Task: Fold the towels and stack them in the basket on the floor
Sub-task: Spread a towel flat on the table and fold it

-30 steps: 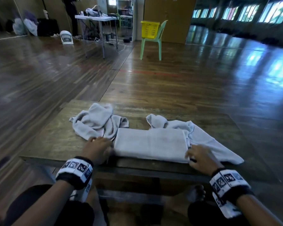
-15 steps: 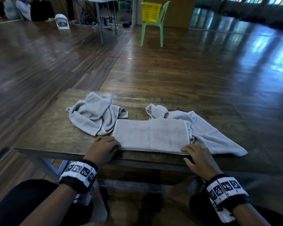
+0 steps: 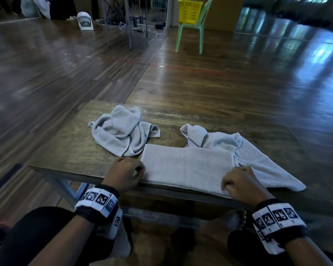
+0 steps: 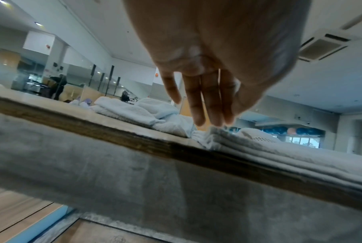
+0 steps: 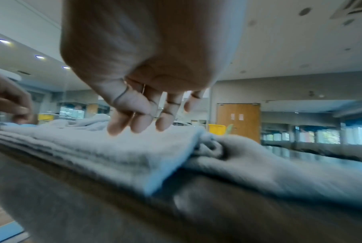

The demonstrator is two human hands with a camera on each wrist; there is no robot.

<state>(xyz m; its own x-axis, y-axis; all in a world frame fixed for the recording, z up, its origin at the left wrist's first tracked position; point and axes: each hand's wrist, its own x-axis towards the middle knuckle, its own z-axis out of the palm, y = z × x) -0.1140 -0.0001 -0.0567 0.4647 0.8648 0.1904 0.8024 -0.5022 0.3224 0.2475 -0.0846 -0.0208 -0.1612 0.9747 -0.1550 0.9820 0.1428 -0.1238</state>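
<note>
Shiny brown wood covers the big room's floor, and a low wooden table point(image 3: 69, 150) sits in front of me. My left hand point(image 3: 123, 174) is at the left end of the folded towel point(image 3: 186, 166) and my right hand point(image 3: 240, 184) is at the right end. Both hands have loose, bent fingers just above the cloth, holding nothing. I think the next step is one more fold. To do it well, I should pinch both near corners at once, lift them together, and match the edges so it stays neat. That towel is pale grey, flat and layered, lying at the table's near edge. A crumpled towel point(image 3: 121, 131) sits behind it on the left, and a loose towel point(image 3: 254, 160) spreads out on the right.
</note>
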